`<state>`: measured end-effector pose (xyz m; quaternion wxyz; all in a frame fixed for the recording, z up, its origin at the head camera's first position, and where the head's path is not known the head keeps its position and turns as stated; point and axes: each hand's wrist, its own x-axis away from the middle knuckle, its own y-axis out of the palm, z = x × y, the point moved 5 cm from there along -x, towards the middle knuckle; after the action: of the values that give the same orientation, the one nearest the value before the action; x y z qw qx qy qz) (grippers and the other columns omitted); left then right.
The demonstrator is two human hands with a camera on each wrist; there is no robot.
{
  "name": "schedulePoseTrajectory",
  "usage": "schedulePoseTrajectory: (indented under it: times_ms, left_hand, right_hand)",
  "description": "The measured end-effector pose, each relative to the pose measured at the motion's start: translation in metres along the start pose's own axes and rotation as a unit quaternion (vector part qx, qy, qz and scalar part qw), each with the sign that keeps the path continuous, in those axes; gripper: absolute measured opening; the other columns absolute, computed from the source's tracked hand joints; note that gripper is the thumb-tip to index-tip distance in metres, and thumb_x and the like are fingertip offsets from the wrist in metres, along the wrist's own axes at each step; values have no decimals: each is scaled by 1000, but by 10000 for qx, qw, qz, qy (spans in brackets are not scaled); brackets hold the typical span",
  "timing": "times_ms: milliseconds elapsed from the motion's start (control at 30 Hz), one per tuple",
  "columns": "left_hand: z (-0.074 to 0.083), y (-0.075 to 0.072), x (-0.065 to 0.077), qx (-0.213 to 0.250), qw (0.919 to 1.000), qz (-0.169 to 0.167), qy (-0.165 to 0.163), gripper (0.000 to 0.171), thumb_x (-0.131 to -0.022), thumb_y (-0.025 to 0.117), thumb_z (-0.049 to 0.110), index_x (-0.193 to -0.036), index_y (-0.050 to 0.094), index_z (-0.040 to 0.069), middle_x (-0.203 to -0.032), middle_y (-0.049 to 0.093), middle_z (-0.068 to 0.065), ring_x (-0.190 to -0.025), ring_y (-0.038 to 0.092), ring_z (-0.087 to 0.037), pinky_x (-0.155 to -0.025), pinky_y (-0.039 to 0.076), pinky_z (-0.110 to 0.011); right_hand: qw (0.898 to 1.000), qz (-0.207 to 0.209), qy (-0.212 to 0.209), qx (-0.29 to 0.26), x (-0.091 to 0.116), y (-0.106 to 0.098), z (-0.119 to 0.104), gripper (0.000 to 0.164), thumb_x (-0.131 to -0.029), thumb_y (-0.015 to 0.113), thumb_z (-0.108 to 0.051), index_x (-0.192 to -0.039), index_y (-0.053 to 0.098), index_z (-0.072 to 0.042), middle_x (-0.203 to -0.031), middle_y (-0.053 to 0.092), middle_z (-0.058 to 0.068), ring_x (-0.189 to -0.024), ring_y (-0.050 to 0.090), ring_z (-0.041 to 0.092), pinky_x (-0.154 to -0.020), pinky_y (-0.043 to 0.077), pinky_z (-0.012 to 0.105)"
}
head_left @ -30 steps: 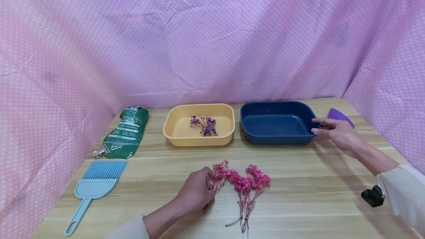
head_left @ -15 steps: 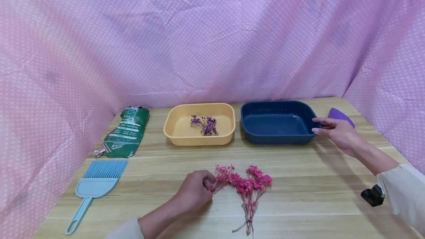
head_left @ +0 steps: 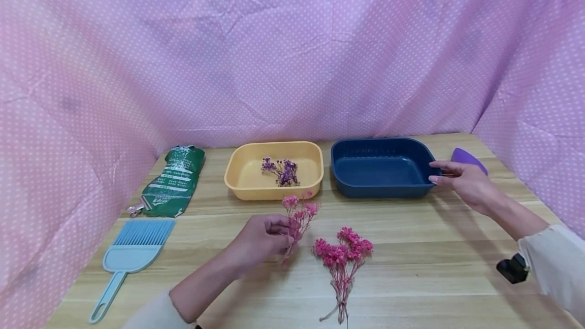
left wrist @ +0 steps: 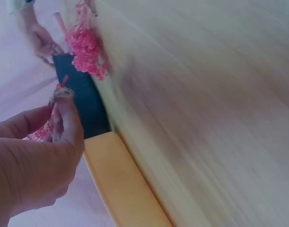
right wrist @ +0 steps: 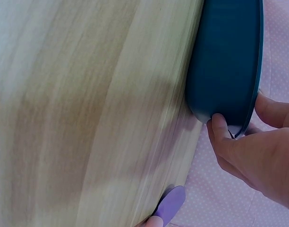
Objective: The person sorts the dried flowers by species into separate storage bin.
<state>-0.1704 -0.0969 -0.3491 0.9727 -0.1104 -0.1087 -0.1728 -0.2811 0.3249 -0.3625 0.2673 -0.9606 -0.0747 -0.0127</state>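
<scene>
My left hand [head_left: 262, 241] pinches a small sprig of pink dried flowers [head_left: 299, 213], raised over the table in front of the yellow tub [head_left: 274, 194]. In the left wrist view its stem end, wrapped with twine [left wrist: 63, 93], sticks out past the fingertips. A second bunch of pink dried flowers [head_left: 343, 255] lies on the table to the right of that hand, stems toward me. My right hand [head_left: 470, 187] grips the right end of the dark blue tub [head_left: 384, 192]; in the right wrist view the thumb is at its rim and the fingers against its wall.
Purple dried flowers [head_left: 285, 172] lie inside the yellow tub. At left are a green packet [head_left: 175, 182] with a metal clip [head_left: 139, 208] and a light blue brush [head_left: 132, 258]. A purple flat-bladed thing [head_left: 468, 159] lies behind my right hand. Pink dotted cloth [head_left: 292, 55] surrounds the table.
My left hand has drawn the pink sprig away from the other bunch and lifted it up and slightly left. The bunch left on the table shifted a little. The right hand stays put.
</scene>
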Motion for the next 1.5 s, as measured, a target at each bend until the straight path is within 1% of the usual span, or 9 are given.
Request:
schedulePoseTrajectory:
  times_ms: [67,233,533,900,1033,1133,1233,1400,1500]
  left_hand:
    - [1,1,-2,365,9992,-148,-110,28,-88,64,-4,-115,62,-7,-103,69,-17,-93,67,-26,-80,59,-33]
    - [0,6,-9,826,9951,-374,-384,31,-89,64,-1,-119,60,-6,-107,69,-18,-97,68,-29,-84,58,-37]
    - [4,9,-28,1175,9901,-515,-565,31,-93,58,-2,-123,55,-7,-111,68,-18,-97,67,-27,-88,57,-37]
    - [39,31,-64,1384,9865,-851,-199,30,-94,56,-3,-123,54,-8,-115,65,-21,-97,67,-25,-89,56,-39]
    - [48,38,-75,1485,9858,-753,-236,33,-93,57,-3,-126,51,-8,-114,65,-21,-100,66,-28,-89,56,-39]
    - [50,41,-87,1641,9840,-626,-303,34,-93,57,-5,-126,52,-8,-115,65,-23,-100,66,-29,-88,56,-37]
    - [50,43,-100,1826,9814,-476,-346,30,-91,58,-7,-121,55,-8,-113,64,-23,-97,67,-28,-88,56,-36]
    - [48,47,-123,1989,9789,-263,-394,23,-90,60,-7,-114,59,-8,-101,65,-17,-87,68,-23,-93,53,-38]
    - [48,51,-133,2030,9781,-134,-434,23,-89,62,-7,-112,61,-8,-96,66,-15,-82,68,-20,-91,55,-37]
  right_hand:
    - [10000,3,5,-52,0,0,1,64,-94,64,-24,-140,37,11,-114,55,-1,-87,56,-8,-75,50,10]
    - [9999,35,-14,-96,1,0,1,63,-94,64,-24,-140,37,11,-111,56,-4,-87,57,-7,-75,51,12]
    - [9999,44,-24,-90,2,0,0,63,-94,64,-24,-140,38,11,-104,57,-9,-87,55,-7,-75,51,12]
    - [9996,13,-44,-277,4,1,0,64,-94,63,-23,-140,36,12,-109,57,-6,-89,56,-7,-78,52,15]
    - [9997,8,-23,-239,4,1,0,64,-95,62,-24,-140,35,12,-113,56,1,-88,55,-8,-78,51,13]
    - [9998,23,-21,-203,4,0,-1,64,-95,62,-24,-140,36,12,-112,56,-1,-88,56,-8,-77,51,12]
    - [9999,23,-24,-163,3,0,-1,64,-95,63,-24,-140,36,12,-111,57,-3,-88,55,-8,-76,51,12]
    - [9999,-32,-6,-165,3,1,-1,63,-95,62,-23,-141,35,11,-117,55,7,-89,55,-8,-77,50,12]
    - [9999,-9,-11,-156,3,1,-1,63,-95,62,-23,-140,36,12,-115,56,6,-88,55,-7,-77,50,12]
